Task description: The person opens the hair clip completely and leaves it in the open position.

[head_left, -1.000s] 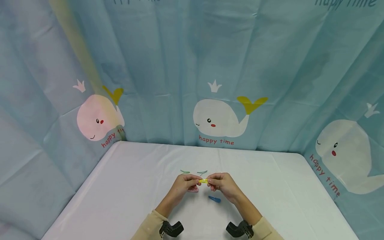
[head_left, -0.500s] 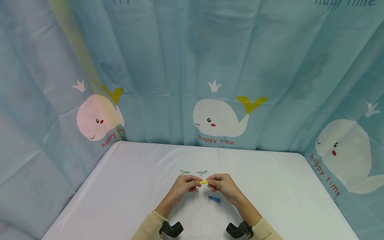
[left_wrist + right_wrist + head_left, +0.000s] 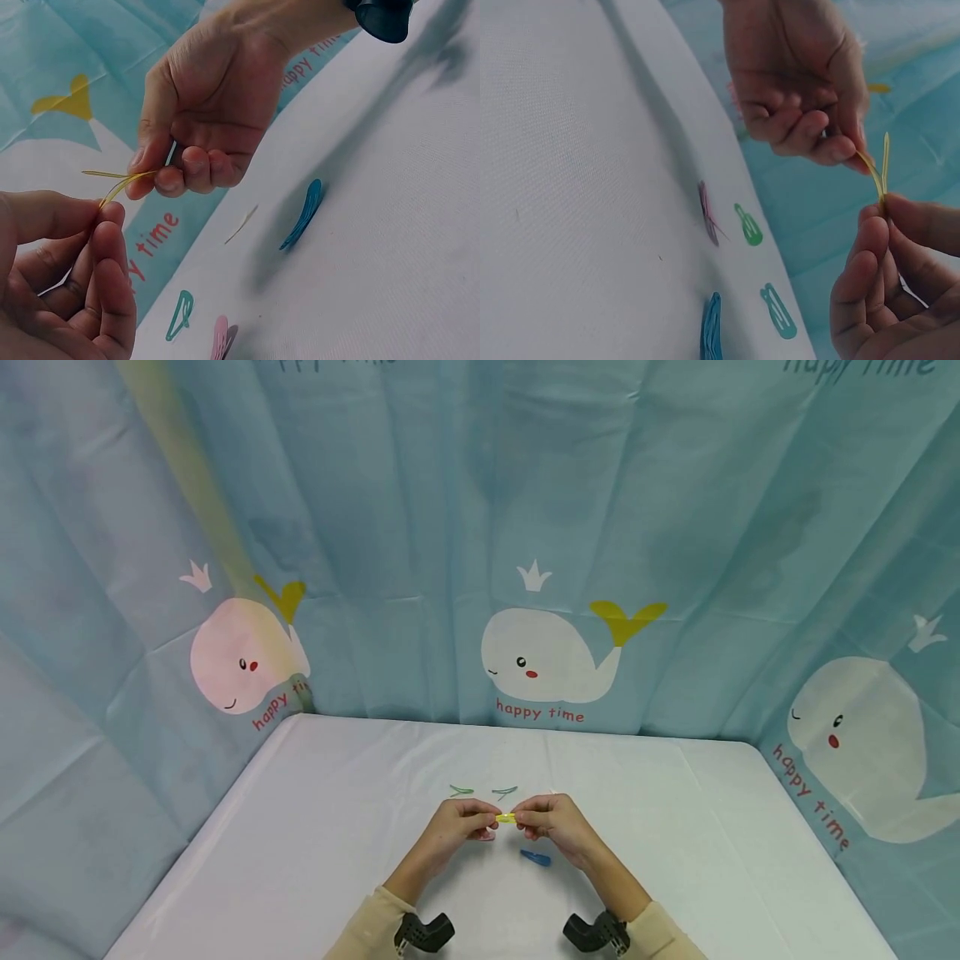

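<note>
A yellow snap hair clip (image 3: 506,817) is held above the table between both hands. My left hand (image 3: 456,820) pinches one end with thumb and fingertips, and my right hand (image 3: 555,816) pinches the other. In the left wrist view the clip (image 3: 124,183) shows its two thin parts spread apart. The same split is visible on the clip (image 3: 879,172) in the right wrist view. Below the right hand lies a blue hair clip (image 3: 536,857). A pink hair clip (image 3: 486,837) sits partly hidden under the left hand.
Beyond the hands, a green hair clip (image 3: 461,791) and a teal one (image 3: 505,792) lie on the white table (image 3: 337,827). A thin pale clip-like piece (image 3: 241,223) rests near the blue clip. A whale-printed curtain (image 3: 412,643) stands behind the table.
Both hands and the yellow clip have dropped very slightly in the head view. The grips look the same, and the clips on the table stay put.
</note>
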`<action>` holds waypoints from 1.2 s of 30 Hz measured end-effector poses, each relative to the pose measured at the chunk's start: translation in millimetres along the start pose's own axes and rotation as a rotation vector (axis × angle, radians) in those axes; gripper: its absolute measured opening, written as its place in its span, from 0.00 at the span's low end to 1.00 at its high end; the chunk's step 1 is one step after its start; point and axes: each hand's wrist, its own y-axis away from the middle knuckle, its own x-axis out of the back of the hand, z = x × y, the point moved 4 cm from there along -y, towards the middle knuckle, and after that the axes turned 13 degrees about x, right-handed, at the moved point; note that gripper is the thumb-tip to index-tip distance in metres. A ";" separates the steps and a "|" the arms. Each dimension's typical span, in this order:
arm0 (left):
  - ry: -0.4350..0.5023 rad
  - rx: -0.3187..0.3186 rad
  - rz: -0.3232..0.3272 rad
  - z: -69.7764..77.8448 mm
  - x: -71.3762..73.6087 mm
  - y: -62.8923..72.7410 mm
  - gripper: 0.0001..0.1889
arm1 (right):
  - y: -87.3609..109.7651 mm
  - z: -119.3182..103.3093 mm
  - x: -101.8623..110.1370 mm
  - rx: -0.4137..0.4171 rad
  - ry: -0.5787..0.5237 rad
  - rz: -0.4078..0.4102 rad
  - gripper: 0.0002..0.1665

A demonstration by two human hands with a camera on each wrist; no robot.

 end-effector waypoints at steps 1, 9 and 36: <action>-0.003 0.002 0.000 -0.2 0.3 0.0 0.13 | -0.1 0.0 0.0 -0.001 0.003 0.001 0.15; -0.008 0.011 0.010 -0.9 3.0 0.1 0.12 | -0.7 -0.6 -0.4 -0.005 0.015 0.000 0.16; -0.153 0.027 0.152 -11.9 38.2 1.1 0.10 | -33.1 8.0 -28.4 0.012 0.136 -0.032 0.12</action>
